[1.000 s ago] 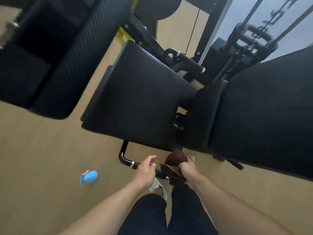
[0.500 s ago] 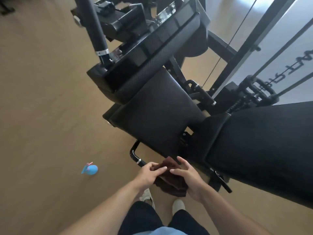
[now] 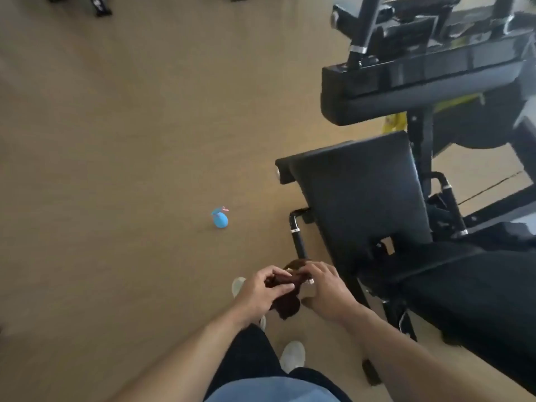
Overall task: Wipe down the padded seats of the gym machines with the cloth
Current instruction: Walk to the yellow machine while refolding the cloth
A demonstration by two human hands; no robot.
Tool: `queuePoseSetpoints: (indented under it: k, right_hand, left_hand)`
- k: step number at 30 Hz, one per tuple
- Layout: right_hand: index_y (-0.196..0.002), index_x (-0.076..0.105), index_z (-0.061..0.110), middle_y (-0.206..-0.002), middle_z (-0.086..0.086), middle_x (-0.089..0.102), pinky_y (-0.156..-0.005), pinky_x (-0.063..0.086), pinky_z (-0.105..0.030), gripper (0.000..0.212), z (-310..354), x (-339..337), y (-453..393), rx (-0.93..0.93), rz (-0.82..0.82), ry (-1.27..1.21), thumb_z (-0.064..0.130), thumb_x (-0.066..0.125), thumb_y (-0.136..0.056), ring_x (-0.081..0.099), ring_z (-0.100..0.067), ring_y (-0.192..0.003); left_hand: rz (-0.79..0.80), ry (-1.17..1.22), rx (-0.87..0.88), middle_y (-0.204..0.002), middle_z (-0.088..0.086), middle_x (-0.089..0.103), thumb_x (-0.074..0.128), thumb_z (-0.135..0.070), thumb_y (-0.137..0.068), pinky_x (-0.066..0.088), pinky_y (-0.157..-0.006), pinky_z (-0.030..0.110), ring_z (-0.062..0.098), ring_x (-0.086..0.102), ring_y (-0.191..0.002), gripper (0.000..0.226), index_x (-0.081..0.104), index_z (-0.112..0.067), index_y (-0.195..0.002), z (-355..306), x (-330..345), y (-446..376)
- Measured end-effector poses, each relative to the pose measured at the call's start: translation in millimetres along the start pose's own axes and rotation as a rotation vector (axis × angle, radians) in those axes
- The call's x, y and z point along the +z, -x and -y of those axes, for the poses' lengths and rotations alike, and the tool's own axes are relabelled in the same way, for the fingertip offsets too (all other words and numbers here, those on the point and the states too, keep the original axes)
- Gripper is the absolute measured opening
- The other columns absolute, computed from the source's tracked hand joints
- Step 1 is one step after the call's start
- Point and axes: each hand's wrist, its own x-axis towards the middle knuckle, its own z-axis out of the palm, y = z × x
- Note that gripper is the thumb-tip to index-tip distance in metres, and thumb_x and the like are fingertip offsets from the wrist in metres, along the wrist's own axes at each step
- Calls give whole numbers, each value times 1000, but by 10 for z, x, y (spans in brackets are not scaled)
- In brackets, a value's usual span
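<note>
Brown cloth (image 3: 285,303) bunched between left hand (image 3: 261,294) and right hand (image 3: 324,291), both gripping.

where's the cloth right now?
In the head view, the dark brown cloth is low and centre, held between the left hand and right hand, just in front of the black seat pad and its handle bar.
</note>
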Motion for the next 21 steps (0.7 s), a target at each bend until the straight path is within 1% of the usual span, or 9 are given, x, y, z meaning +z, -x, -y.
queuePoseSetpoints:
  k: [2, 4, 7, 10, 11, 14, 16, 18, 21]
  right_hand:
    - [-122, 62, 33, -133, 11, 55, -114, 35, -36, 38, 189, 168, -85, -105, 3, 104, 35, 71, -86, 36, -18, -140]
    - [-107, 68, 25, -118, 6, 62, -107, 41, -34, 21, 482, 351, -138, -168, 74, 141, 34, 64, -88, 48, -20, -129]
    - [-95, 58, 18, -101, -5, 65, -80, 45, -35, 11, 972, 672, -109, -190, 161, 142, 28, 58, -91, 61, -26, -100]
    - [-91, 48, 24, -85, 0, 64, -68, 47, -36, 10, 1435, 1011, -9, -231, 162, 141, 27, 56, -93, 62, -26, -80]
    - [-90, 46, 26, -81, 1, 64, -67, 49, -38, 11, 1579, 1129, 27, -246, 167, 135, 26, 57, -92, 64, -27, -77]
    - [-92, 49, 31, -80, 5, 69, -70, 54, -43, 14, 2050, 1490, 163, -344, 234, 133, 20, 57, -88, 65, -24, -74]
    - [-93, 57, 34, -80, 6, 70, -64, 56, -40, 15, 2386, 1777, 281, -387, 277, 145, 19, 58, -91, 66, -20, -69]
    - [-93, 64, 35, -81, 5, 70, -52, 53, -33, 14, 2708, 2123, 426, -391, 309, 162, 21, 58, -94, 68, -19, -67]
    - [-95, 66, 31, -83, 4, 70, -57, 49, -27, 18, 3176, 2740, 711, -443, 378, 188, 17, 55, -96, 71, -21, -76]
  left_hand:
    - [-139, 50, 13, -91, -4, 75, 81, -29, -82, 51, -74, 12, 3, 68, -82, 15, 73, -26, -94, 136, -207, 288]
    - [-304, 59, 14, -90, -4, 74, 82, -29, -81, 47, -70, 8, -3, 63, -77, 16, 72, -24, -92, 317, -433, 600]
    - [-519, 35, -27, -89, -12, 71, 85, -30, -76, 47, -77, 11, -2, 64, -83, 24, 69, -30, -93, 696, -782, 1124]
    - [-564, -57, -146, -97, -11, 71, 82, -38, -78, 53, -84, 24, 11, 68, -94, 24, 68, -33, -98, 1145, -1091, 1677]
    - [-580, -114, -201, -95, -9, 70, 78, -42, -81, 51, -81, 26, 13, 67, -92, 22, 70, -27, -96, 1291, -1175, 1859]
    - [-699, -200, -344, -94, -6, 60, 69, -55, -84, 47, -81, 30, 16, 61, -93, 38, 73, -19, -96, 1778, -1369, 2336]
    - [-821, -271, -382, -105, -7, 54, 68, -58, -84, 44, -92, 30, 15, 54, -109, 40, 73, -22, -100, 2083, -1468, 2626]
    - [-897, -262, -370, -123, -5, 57, 70, -52, -85, 38, -103, 30, 15, 48, -124, 34, 72, -20, -97, 2371, -1567, 2921]
    - [-925, -150, -383, -140, -5, 55, 71, -46, -86, 34, -110, 29, 15, 43, -135, 30, 68, -18, -98, 2841, -1689, 3415]
